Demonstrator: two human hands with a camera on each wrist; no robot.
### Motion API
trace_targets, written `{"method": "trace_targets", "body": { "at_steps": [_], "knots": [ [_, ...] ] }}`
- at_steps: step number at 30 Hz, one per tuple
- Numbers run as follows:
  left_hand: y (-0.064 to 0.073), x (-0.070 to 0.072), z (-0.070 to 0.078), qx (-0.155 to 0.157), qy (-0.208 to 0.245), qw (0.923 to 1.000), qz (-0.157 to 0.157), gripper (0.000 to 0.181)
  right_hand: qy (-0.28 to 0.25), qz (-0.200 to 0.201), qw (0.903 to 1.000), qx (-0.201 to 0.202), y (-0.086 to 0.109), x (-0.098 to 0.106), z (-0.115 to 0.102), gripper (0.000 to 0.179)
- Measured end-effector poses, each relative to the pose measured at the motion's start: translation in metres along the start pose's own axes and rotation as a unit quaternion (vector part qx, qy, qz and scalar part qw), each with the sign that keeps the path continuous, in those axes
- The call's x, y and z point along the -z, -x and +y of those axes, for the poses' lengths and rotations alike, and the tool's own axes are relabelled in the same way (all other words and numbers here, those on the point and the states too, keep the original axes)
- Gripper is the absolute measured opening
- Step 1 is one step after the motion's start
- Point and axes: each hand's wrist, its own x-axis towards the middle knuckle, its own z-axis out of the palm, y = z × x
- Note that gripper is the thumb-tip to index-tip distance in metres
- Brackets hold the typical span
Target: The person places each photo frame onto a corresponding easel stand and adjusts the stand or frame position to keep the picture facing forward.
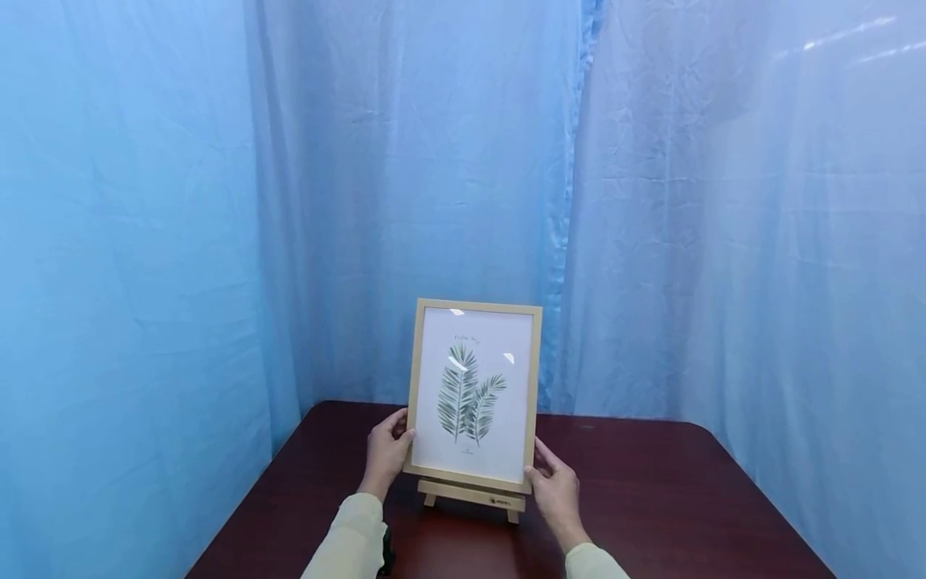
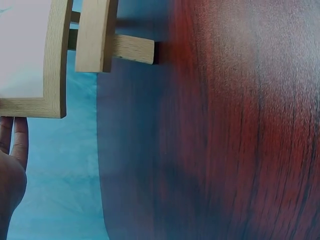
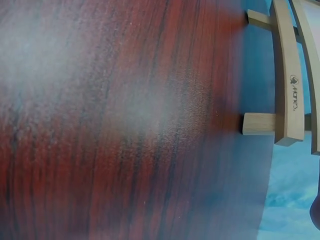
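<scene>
A light wooden picture frame with a print of two green palm leaves stands nearly upright, facing me. My left hand grips its lower left edge, thumb in front and fingers at the side. Its lower right edge is held by my right hand, thumb likewise in front. Just under the frame is a small wooden easel with a dark logo on its ledge; its upper part is hidden behind the frame. Both wrist views show a narrow gap between frame and ledge. Only a sliver of the right hand appears in its wrist view.
The easel's short feet rest on a dark red-brown wood-grain table with rounded far corners. Blue curtains hang behind it and on both sides. A small black object shows beside the left sleeve.
</scene>
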Motion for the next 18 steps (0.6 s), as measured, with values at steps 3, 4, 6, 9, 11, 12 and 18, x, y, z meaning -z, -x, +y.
{"method": "trace_targets", "body": {
  "at_steps": [3,4,6,9,11,12,18],
  "knots": [
    [0.000,-0.003,-0.002,0.004,-0.002,1.0000,0.001,0.039,0.003,0.002,1.0000,-0.002,-0.001,0.001,0.003,0.053],
    [0.000,-0.004,-0.003,0.006,-0.002,1.0000,0.001,0.039,0.004,0.002,1.0000,-0.003,-0.001,0.001,0.003,0.053],
    [0.000,-0.006,-0.004,0.010,-0.001,0.9999,0.001,0.039,0.005,0.003,1.0000,-0.005,-0.001,0.001,0.005,0.053],
    [0.000,-0.008,-0.006,0.010,-0.002,1.0000,0.001,0.039,0.006,0.005,0.9999,-0.009,-0.002,0.000,0.006,0.053],
    [0.000,-0.008,-0.006,0.008,-0.004,1.0000,0.001,0.038,0.007,0.006,0.9999,-0.014,-0.002,0.000,0.007,0.053],
    [0.000,-0.009,-0.007,0.007,-0.005,1.0000,0.002,0.038,0.008,0.006,0.9999,-0.013,-0.002,-0.001,0.008,0.053],
    [0.003,-0.009,-0.010,0.007,-0.011,0.9999,0.004,0.037,0.008,0.007,0.9998,-0.015,-0.001,-0.002,0.012,0.052]
  ]
}}
